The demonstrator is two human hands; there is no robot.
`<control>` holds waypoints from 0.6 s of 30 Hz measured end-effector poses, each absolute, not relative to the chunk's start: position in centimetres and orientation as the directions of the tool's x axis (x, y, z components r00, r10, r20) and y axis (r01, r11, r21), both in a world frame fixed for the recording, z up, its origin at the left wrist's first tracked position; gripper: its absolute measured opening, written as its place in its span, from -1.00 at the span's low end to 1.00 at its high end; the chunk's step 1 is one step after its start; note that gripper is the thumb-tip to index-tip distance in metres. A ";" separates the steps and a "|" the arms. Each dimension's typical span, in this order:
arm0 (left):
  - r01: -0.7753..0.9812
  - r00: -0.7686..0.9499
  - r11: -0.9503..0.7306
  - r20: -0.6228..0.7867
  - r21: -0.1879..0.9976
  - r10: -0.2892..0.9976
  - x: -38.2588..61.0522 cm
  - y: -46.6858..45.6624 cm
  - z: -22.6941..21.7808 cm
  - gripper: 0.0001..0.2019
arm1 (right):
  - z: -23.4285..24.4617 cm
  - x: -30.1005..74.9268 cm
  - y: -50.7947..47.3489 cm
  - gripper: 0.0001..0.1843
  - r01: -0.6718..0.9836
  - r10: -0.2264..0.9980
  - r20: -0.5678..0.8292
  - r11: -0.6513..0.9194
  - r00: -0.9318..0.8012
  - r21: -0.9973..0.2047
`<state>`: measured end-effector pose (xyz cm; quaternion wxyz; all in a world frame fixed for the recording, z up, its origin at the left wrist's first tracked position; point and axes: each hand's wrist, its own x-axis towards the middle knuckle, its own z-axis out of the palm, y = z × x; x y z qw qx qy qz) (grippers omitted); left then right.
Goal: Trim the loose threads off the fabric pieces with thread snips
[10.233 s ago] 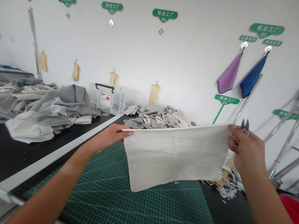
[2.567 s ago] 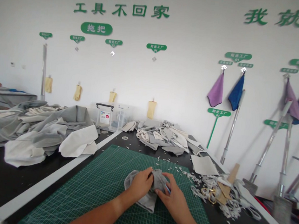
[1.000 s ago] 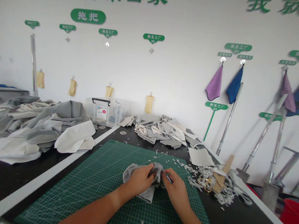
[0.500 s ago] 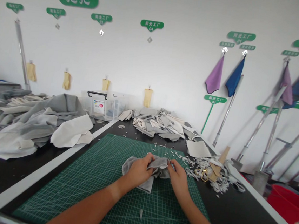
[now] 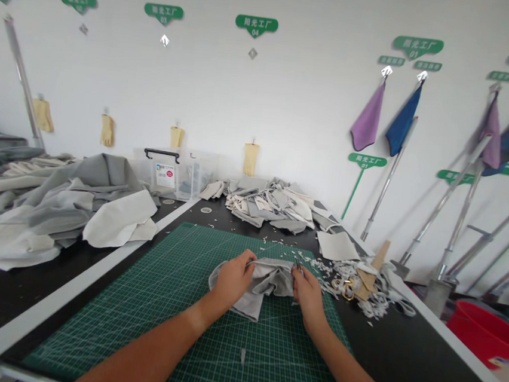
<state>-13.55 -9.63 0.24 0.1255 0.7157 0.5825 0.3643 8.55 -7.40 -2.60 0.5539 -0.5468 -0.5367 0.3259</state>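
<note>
A crumpled grey cloth [image 5: 268, 279] lies on the green cutting mat [image 5: 171, 303], pulled between both hands. My left hand [image 5: 233, 278] is closed on the cloth's left upper edge. My right hand [image 5: 305, 289] grips the cloth's right edge, and the tip of a small pair of snips [image 5: 297, 263] sticks up from its fingers.
Piles of grey and cream fabric [image 5: 55, 202] lie at the left, another heap [image 5: 271, 201] at the back. Scraps, gold scissors [image 5: 344, 287] and a cream piece [image 5: 337, 245] sit to the right. A clear box [image 5: 170, 174] stands by the wall; a red bin [image 5: 483, 336] is at the lower right.
The flat cream cloth held up earlier is gone from my hands; they now work a grey cloth. Over the last second my hands have drawn apart, stretching its top edge.
</note>
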 end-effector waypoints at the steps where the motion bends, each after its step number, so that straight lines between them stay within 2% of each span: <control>1: 0.752 0.066 -0.292 0.374 0.590 0.925 -13.6 -9.5 0.1 -0.81 | -2.7 8.5 -7.3 -0.52 0.207 0.949 0.232 0.187 0.215 -0.960; 9: 0.806 0.130 -0.321 0.381 0.497 0.915 -13.9 -9.3 0.1 -0.81 | -2.7 8.4 -6.6 -0.51 0.092 0.971 0.078 0.058 0.226 -0.994; 14: 0.812 0.144 -0.315 0.354 0.491 0.924 -13.7 -9.4 0.2 -0.77 | -2.4 8.7 -6.3 -0.48 0.073 0.977 -0.015 -0.032 0.213 -0.997; 18: 0.818 0.136 -0.295 0.332 0.494 0.934 -13.6 -9.4 0.3 -0.76 | -2.4 9.0 -6.2 -0.46 0.096 0.988 -0.010 -0.025 0.152 -0.995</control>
